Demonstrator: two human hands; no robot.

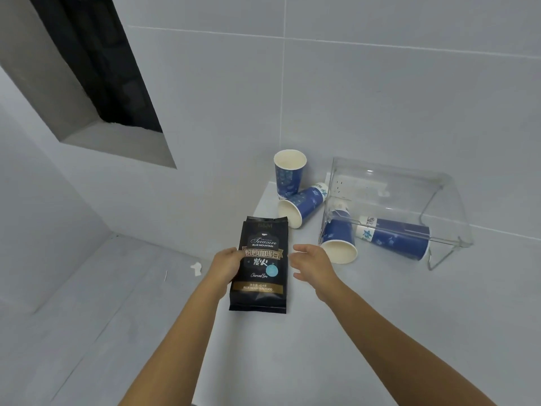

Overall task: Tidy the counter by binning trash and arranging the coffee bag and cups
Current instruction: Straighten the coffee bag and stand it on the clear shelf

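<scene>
A black coffee bag (261, 268) lies flat near the left edge of the grey counter (366, 317). My left hand (227, 266) grips the bag's left side, thumb on its front. My right hand (311, 263) hovers just right of the bag, fingers spread, holding nothing. One blue paper cup (288, 172) stands upright at the back by the wall. A second cup (303, 205) lies on its side in front of it. Two more cups, one with its mouth toward me (339, 240) and one pointing left (395, 237), lie tipped over by the clear cover.
A clear plastic cover (409, 197) juts from the wall over a white socket (351, 184) at the right, above two of the cups. A small white scrap (196, 268) lies on the floor left of the counter. A wall recess (117, 139) opens at upper left.
</scene>
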